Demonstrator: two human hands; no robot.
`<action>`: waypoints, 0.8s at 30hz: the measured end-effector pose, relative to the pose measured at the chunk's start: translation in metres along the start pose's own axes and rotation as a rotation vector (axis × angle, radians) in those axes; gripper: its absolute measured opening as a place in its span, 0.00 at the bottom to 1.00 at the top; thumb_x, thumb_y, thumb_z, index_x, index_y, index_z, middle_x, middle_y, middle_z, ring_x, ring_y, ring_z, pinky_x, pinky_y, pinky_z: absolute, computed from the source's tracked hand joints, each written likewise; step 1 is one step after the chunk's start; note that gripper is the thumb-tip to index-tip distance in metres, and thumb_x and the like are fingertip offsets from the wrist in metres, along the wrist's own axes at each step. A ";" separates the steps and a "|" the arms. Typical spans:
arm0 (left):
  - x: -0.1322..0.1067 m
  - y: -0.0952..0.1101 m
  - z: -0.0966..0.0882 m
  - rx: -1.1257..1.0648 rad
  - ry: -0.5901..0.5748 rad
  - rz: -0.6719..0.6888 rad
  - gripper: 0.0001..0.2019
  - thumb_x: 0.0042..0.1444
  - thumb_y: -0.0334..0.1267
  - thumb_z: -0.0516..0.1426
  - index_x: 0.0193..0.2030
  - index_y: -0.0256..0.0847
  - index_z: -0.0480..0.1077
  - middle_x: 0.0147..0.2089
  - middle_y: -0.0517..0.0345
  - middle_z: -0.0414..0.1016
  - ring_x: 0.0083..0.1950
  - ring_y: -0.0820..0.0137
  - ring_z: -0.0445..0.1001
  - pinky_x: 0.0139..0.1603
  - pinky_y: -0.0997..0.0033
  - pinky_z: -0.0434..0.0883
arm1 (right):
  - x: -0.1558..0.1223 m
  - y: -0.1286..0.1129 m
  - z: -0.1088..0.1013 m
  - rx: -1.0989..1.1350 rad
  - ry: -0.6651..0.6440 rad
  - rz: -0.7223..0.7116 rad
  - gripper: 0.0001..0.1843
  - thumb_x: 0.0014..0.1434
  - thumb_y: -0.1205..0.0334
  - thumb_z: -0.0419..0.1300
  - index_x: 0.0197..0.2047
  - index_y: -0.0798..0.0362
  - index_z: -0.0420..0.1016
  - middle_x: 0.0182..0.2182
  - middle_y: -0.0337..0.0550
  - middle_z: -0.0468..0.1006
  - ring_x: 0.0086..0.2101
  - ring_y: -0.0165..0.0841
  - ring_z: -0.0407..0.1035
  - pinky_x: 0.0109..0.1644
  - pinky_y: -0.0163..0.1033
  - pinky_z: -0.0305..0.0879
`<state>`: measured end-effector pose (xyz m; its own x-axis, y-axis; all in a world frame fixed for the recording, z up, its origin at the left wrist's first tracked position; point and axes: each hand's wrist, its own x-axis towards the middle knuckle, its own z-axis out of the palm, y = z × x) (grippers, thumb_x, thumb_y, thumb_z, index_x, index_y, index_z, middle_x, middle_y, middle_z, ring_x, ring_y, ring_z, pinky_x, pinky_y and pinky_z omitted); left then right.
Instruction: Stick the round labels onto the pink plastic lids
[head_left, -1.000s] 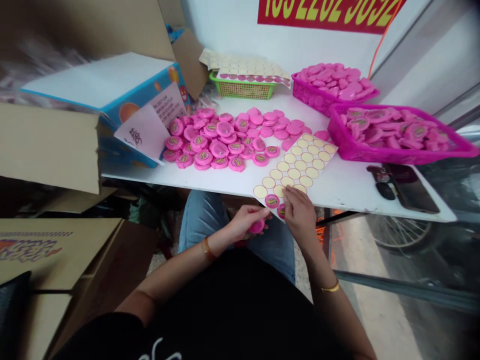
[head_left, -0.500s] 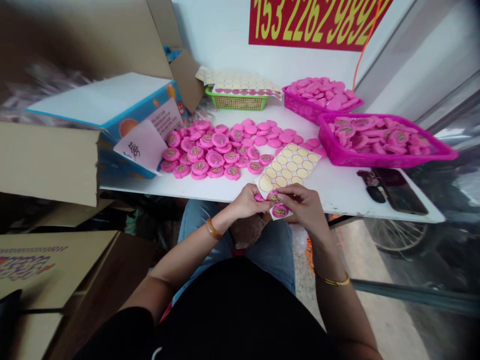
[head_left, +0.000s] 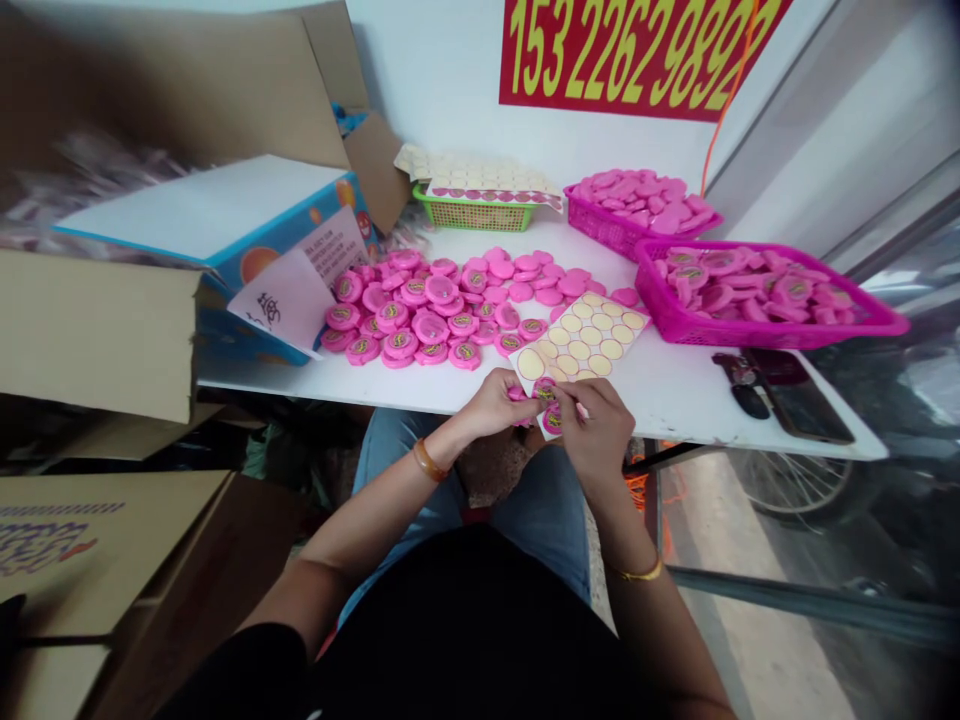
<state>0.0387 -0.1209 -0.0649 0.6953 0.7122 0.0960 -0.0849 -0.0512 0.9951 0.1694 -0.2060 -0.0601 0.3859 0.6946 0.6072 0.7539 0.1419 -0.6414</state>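
Observation:
My left hand [head_left: 491, 405] grips a round pink case [head_left: 516, 394] at the table's front edge, its fingers curled around it. My right hand [head_left: 596, 430] pinches the lower corner of a sheet of round cream stickers [head_left: 592, 340], close against my left fingers. Two printed pink-and-yellow labels [head_left: 553, 420] show on that corner, partly hidden by my fingers. Beyond the sheet, a large heap of pink round cases [head_left: 420, 315] with yellow labels lies on the white table [head_left: 675, 410].
Magenta baskets [head_left: 765, 325] of pink cases stand at the right, and a green basket [head_left: 472, 215] holds sticker sheets at the back. A phone [head_left: 799, 400] lies near the right edge. Cardboard boxes crowd the left side, with a bicycle wheel below right.
My hands have come together at the sheet's lower corner, with the left hand raised and the pink case still in it. The view has tilted and shifted slightly.

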 end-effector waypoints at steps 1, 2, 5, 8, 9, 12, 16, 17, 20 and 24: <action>0.000 0.000 -0.002 0.000 -0.004 0.006 0.12 0.44 0.40 0.64 0.25 0.32 0.71 0.21 0.61 0.69 0.21 0.78 0.65 0.24 0.78 0.63 | 0.001 -0.001 0.001 0.005 -0.007 -0.002 0.09 0.59 0.61 0.58 0.37 0.50 0.80 0.33 0.43 0.78 0.36 0.35 0.72 0.42 0.42 0.68; -0.001 0.000 -0.004 0.011 -0.010 0.012 0.12 0.45 0.41 0.63 0.25 0.32 0.70 0.20 0.61 0.69 0.21 0.78 0.65 0.23 0.79 0.62 | 0.002 -0.001 0.002 0.031 -0.028 0.008 0.09 0.59 0.60 0.58 0.38 0.50 0.80 0.34 0.44 0.78 0.36 0.35 0.72 0.42 0.42 0.68; -0.001 0.002 -0.010 0.076 -0.047 0.042 0.13 0.46 0.41 0.62 0.23 0.33 0.69 0.18 0.63 0.66 0.19 0.80 0.62 0.21 0.79 0.58 | 0.007 -0.002 0.004 0.138 -0.115 0.051 0.10 0.58 0.60 0.59 0.41 0.50 0.80 0.36 0.43 0.79 0.35 0.34 0.73 0.40 0.41 0.70; -0.001 0.002 -0.014 0.116 -0.086 0.055 0.13 0.47 0.41 0.62 0.22 0.33 0.68 0.18 0.64 0.64 0.19 0.81 0.61 0.21 0.79 0.57 | 0.008 -0.004 0.004 0.191 -0.121 0.083 0.08 0.56 0.61 0.61 0.38 0.50 0.81 0.33 0.42 0.80 0.33 0.34 0.73 0.38 0.40 0.70; -0.001 0.002 -0.014 0.117 -0.086 0.058 0.13 0.47 0.41 0.61 0.22 0.33 0.67 0.18 0.64 0.64 0.19 0.81 0.60 0.22 0.79 0.56 | 0.008 -0.005 0.004 0.197 -0.095 0.093 0.07 0.56 0.61 0.61 0.37 0.50 0.81 0.33 0.42 0.80 0.33 0.33 0.74 0.37 0.40 0.70; 0.000 0.000 -0.013 0.096 -0.061 0.056 0.13 0.47 0.41 0.62 0.21 0.33 0.66 0.18 0.65 0.62 0.19 0.82 0.58 0.21 0.80 0.55 | 0.003 -0.007 0.006 0.161 0.003 0.077 0.07 0.57 0.60 0.61 0.37 0.50 0.81 0.33 0.43 0.81 0.35 0.35 0.75 0.41 0.42 0.71; 0.000 -0.001 -0.008 0.002 -0.034 0.038 0.12 0.45 0.40 0.63 0.23 0.32 0.68 0.18 0.65 0.63 0.20 0.81 0.59 0.22 0.80 0.57 | -0.002 -0.007 0.013 0.058 0.096 0.043 0.09 0.59 0.58 0.59 0.37 0.50 0.81 0.34 0.43 0.83 0.37 0.37 0.76 0.46 0.44 0.71; 0.001 -0.001 -0.007 -0.027 -0.024 0.037 0.12 0.44 0.40 0.64 0.23 0.32 0.69 0.18 0.65 0.64 0.20 0.81 0.60 0.22 0.80 0.58 | -0.003 -0.006 0.015 0.038 0.112 0.031 0.09 0.60 0.58 0.59 0.37 0.49 0.81 0.34 0.43 0.83 0.38 0.37 0.76 0.46 0.44 0.70; 0.001 0.000 -0.004 -0.090 0.004 0.016 0.13 0.41 0.40 0.66 0.22 0.32 0.69 0.18 0.65 0.65 0.20 0.81 0.62 0.23 0.80 0.59 | -0.004 -0.005 0.019 -0.027 0.132 -0.020 0.09 0.60 0.58 0.58 0.37 0.49 0.80 0.34 0.44 0.83 0.37 0.37 0.76 0.45 0.44 0.70; 0.002 -0.001 -0.004 -0.139 0.058 -0.016 0.13 0.41 0.41 0.66 0.23 0.32 0.70 0.19 0.64 0.67 0.20 0.80 0.63 0.23 0.79 0.62 | -0.006 -0.004 0.022 -0.052 0.133 -0.057 0.10 0.61 0.59 0.57 0.39 0.48 0.80 0.37 0.45 0.83 0.39 0.37 0.76 0.47 0.44 0.69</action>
<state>0.0372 -0.1165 -0.0657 0.6555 0.7515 0.0746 -0.1752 0.0552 0.9830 0.1521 -0.1953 -0.0710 0.4063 0.5864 0.7007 0.8018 0.1390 -0.5812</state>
